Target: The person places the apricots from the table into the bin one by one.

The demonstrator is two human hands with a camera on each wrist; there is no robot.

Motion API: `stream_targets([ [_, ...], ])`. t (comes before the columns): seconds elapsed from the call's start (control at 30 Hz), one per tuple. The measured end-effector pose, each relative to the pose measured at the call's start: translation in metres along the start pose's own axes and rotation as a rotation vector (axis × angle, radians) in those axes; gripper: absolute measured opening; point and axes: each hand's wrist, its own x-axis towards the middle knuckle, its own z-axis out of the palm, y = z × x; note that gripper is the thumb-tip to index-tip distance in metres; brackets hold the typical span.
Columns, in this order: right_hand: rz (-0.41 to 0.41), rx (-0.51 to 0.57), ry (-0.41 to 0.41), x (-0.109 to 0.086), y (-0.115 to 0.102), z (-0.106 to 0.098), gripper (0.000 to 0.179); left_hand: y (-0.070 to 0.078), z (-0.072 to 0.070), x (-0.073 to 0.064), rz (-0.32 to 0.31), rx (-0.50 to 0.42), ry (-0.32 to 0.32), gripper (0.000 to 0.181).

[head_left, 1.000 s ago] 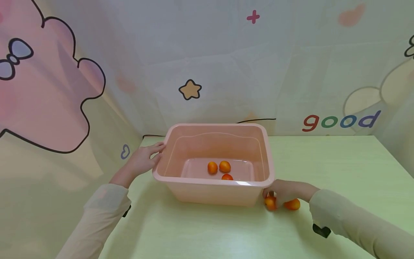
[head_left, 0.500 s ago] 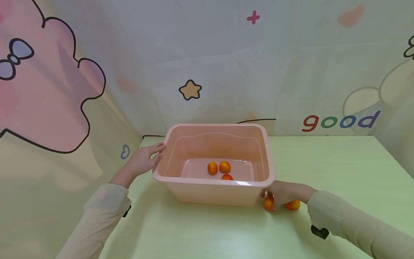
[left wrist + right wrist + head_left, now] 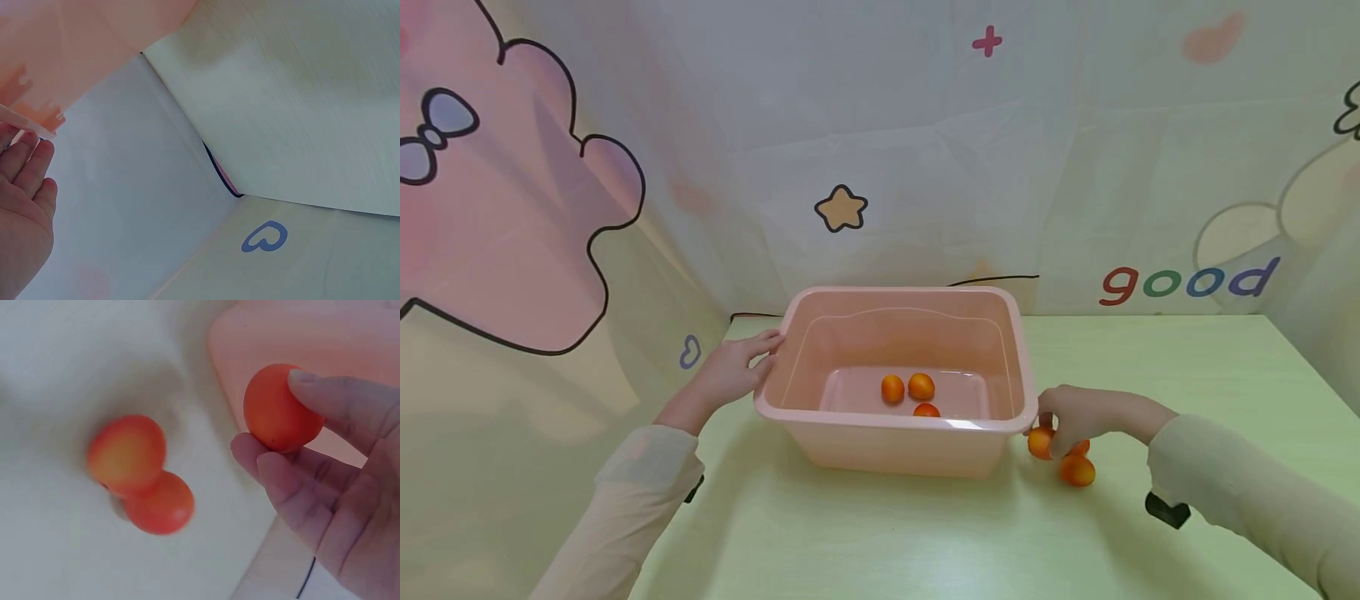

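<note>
My right hand (image 3: 1078, 417) pinches a small round orange-red fruit (image 3: 275, 409) between thumb and fingers, close to the right side of the pink plastic tub (image 3: 887, 446). Beneath and beside that hand, two more such fruits lie on the table, a yellower one (image 3: 128, 453) touching a redder one (image 3: 161, 503); in the head view the hand partly covers one of them. Inside the tub are three fruits (image 3: 921, 386), the nearest partly hidden by the front rim. At the tub's left end, my left hand (image 3: 730, 369) rests its fingertips against the rim, fingers nearly straight.
The pale green table (image 3: 865, 533) extends in front of the tub and to its right. Behind it hangs a printed curtain (image 3: 925, 167) with a star and the word "good". Another printed sheet (image 3: 490, 250) stands along the left.
My right hand has moved up and to the right with the fruit in its fingers, and a fruit behind it has come into sight. The left hand and the tub have stayed put.
</note>
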Motion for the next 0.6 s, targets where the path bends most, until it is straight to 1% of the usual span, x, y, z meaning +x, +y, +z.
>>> stream_targets([
  [0.07,0.002,-0.017,-0.002,-0.005,-0.003,-0.008,0.028,0.000,0.000,0.000,-0.004,0.001,-0.002,0.042],
  [0.17,-0.019,-0.038,-0.008,-0.015,-0.009,-0.022,0.029,0.001,0.000,0.000,-0.015,-0.003,-0.012,0.043],
  [0.27,-0.037,-0.070,0.008,-0.026,-0.014,-0.037,0.029,0.002,0.000,0.000,-0.025,-0.010,-0.021,0.043],
  [0.5,-0.071,-0.163,0.101,-0.045,-0.024,-0.071,0.029,0.000,0.001,0.000,-0.005,0.005,-0.004,0.042],
  [0.6,-0.079,-0.168,0.138,-0.049,-0.030,-0.081,0.029,-0.001,0.001,0.000,0.000,0.011,0.002,0.042],
])
